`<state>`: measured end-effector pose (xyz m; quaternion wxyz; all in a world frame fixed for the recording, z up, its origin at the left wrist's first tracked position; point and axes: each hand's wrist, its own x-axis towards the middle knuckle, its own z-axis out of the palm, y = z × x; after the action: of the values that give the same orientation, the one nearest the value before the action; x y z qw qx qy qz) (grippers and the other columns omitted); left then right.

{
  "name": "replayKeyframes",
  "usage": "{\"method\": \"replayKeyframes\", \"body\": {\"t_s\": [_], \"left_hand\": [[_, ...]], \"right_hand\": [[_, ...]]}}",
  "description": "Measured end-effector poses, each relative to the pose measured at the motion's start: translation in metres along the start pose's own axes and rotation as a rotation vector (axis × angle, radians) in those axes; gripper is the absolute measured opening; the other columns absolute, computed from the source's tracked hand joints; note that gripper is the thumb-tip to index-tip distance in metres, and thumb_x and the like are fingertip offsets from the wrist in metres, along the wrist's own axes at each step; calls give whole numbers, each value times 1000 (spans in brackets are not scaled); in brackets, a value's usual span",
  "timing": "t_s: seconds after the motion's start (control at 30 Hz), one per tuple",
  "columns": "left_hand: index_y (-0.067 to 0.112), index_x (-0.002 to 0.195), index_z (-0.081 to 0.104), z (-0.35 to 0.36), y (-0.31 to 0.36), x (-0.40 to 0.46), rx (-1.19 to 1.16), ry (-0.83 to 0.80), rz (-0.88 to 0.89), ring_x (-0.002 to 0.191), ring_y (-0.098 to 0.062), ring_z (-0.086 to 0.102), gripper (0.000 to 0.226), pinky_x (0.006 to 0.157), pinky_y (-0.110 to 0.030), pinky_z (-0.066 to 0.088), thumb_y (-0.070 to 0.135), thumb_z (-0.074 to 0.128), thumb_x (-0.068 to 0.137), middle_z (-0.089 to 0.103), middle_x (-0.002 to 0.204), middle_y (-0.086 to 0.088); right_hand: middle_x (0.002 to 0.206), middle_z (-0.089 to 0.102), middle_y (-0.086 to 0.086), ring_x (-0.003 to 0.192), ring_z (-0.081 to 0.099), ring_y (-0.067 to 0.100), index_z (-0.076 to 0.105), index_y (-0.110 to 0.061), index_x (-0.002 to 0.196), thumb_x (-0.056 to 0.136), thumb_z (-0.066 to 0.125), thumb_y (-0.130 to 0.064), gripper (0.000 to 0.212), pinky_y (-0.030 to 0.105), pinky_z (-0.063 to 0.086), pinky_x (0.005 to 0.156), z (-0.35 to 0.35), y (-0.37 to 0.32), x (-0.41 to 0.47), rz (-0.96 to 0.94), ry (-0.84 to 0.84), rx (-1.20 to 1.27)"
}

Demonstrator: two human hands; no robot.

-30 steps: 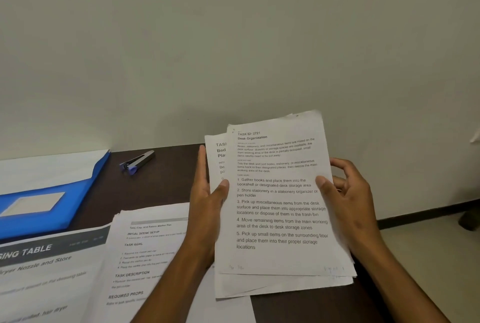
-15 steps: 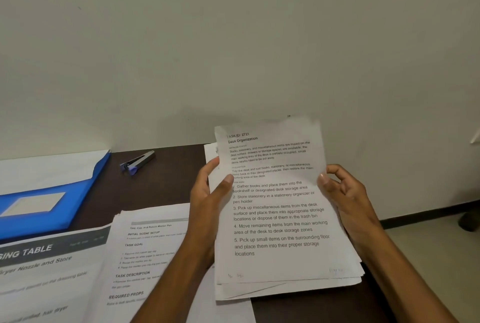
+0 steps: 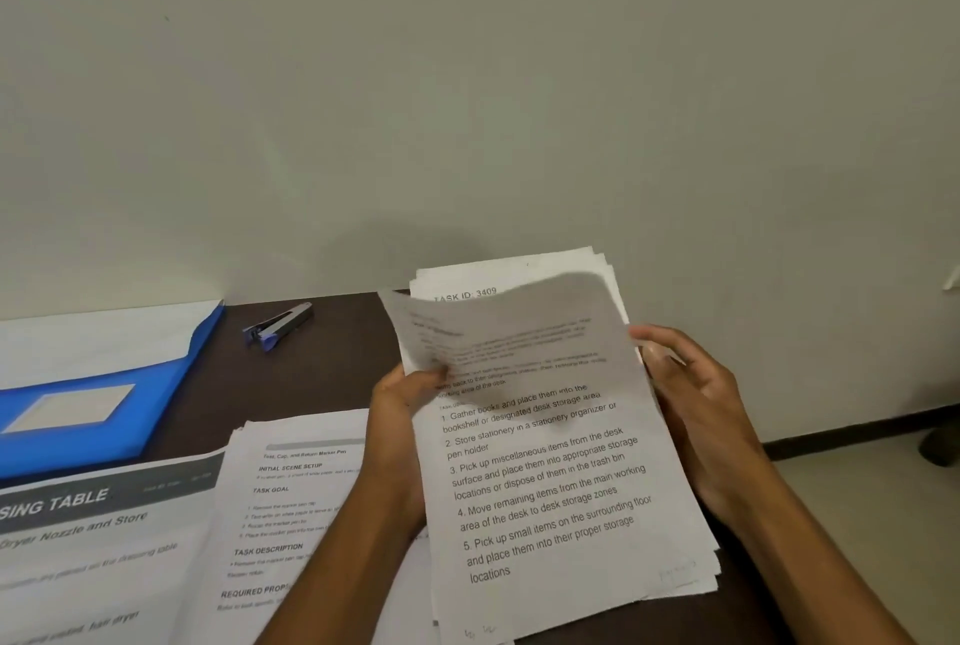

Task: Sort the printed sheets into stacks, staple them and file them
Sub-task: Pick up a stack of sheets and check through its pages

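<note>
Above the dark desk (image 3: 322, 374) I see my left hand (image 3: 400, 416) pinching the top sheet (image 3: 545, 436), bent forward off the paper bundle (image 3: 519, 275), which my right hand (image 3: 696, 410) grips at its right edge, stapler (image 3: 278, 325) well apart.

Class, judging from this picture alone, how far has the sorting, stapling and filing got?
Done: two stacks lie sorted on the desk. In hand: the left hand peels the top sheet off the bundle the right hand holds. Left: the stapler and blue folder lie untouched.
</note>
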<state>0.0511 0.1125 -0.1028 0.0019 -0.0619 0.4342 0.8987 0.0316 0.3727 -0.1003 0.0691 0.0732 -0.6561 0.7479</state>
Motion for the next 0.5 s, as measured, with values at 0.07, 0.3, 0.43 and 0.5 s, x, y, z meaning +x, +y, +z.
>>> {"method": "replayKeyframes", "body": {"t_s": [0.07, 0.3, 0.43, 0.5], "left_hand": [[11, 99, 71, -1, 0, 0, -55, 23, -55, 81, -35, 68, 21, 71, -43, 57, 11, 55, 86, 69, 101, -21], [13, 84, 57, 2, 2, 3, -134, -37, -122, 111, -47, 59, 7, 97, -59, 43, 16, 57, 78, 58, 135, -37], [13, 78, 62, 1, 1, 0, -65, 33, -101, 76, -34, 65, 13, 69, -40, 54, 17, 52, 86, 65, 90, -19], [12, 86, 66, 2, 1, -2, -61, 39, -122, 64, -28, 65, 18, 60, -36, 54, 16, 49, 91, 67, 80, -13]], "right_hand": [[108, 77, 14, 91, 74, 26, 66, -29, 131, 100, 67, -20, 33, 38, 61, 75, 1, 0, 1, -55, 54, -57], [95, 80, 9, 87, 80, 27, 59, -36, 134, 91, 78, -8, 54, 47, 64, 75, 9, 3, 0, -86, 92, -188], [98, 80, 7, 87, 80, 27, 59, -33, 131, 91, 78, -5, 53, 56, 64, 77, 10, 3, -1, -106, 106, -227], [97, 81, 6, 85, 80, 28, 59, -32, 132, 93, 75, -5, 50, 58, 64, 75, 9, 3, -1, -132, 112, -258]]}}
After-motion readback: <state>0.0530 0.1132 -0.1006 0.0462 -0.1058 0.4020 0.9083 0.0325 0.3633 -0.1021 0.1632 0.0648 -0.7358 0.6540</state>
